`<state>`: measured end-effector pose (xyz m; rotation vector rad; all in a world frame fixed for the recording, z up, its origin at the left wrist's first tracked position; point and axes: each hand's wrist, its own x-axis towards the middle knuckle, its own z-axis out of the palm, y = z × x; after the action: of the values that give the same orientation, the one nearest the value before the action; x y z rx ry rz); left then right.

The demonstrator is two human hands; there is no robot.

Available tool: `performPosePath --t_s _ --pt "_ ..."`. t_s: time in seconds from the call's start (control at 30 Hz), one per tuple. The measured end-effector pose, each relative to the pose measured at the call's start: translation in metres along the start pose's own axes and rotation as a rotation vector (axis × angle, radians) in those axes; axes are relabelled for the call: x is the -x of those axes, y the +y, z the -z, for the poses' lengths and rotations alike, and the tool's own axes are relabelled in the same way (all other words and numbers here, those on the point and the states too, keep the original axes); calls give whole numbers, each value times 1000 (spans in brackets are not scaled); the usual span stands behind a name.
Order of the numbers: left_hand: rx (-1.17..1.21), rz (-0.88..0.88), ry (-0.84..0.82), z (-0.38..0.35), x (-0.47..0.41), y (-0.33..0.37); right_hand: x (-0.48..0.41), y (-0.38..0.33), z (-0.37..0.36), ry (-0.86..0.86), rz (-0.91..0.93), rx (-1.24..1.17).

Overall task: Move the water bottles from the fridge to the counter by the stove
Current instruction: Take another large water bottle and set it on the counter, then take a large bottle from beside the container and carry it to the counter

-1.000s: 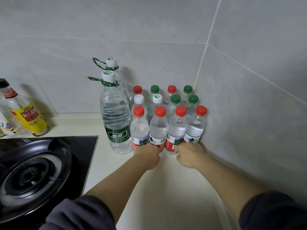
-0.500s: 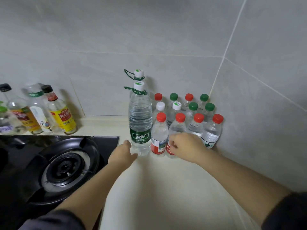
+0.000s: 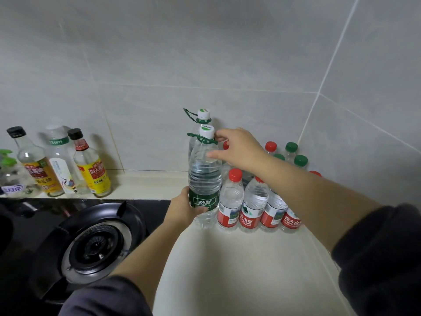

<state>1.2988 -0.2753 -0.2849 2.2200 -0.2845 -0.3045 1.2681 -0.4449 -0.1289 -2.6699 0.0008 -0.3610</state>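
A large clear water bottle with a green label and green neck handle stands on the cream counter beside the stove. My left hand grips its lower part at the label. My right hand holds its top, forefinger at the neck ring and thumb on the shoulder. A second large bottle stands right behind it, mostly hidden. Several small water bottles with red or green caps are packed in the corner to the right, partly hidden by my right arm.
A black gas hob with a round burner lies to the left of the counter. Several sauce and vinegar bottles line the tiled wall behind it. Tiled walls meet in a corner behind the small bottles.
Both hands left the small front-row bottles. The left hand moved left and took hold of the large bottle's base; the right hand rose to its neck. The view shifted left and closer.
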Motion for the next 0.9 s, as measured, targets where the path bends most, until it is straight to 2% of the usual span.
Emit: performPosePath --t_s 0.33,0.53,0.63,0.8,0.9 --pt "-49 -29 6 -1 7 -2 3 -5 2 -8 -36 -57" --pt "-263 27 -52 22 41 4 34 -13 2 -78 -77 -120" --pt "-413 -22 -55 50 76 9 60 -18 0 -78 -101 -112" --pt "-754 -104 73 96 162 19 112 -43 -9 -143 -23 38" --pt "-828 -72 188 117 225 20 141 -67 -18 -220 68 140"
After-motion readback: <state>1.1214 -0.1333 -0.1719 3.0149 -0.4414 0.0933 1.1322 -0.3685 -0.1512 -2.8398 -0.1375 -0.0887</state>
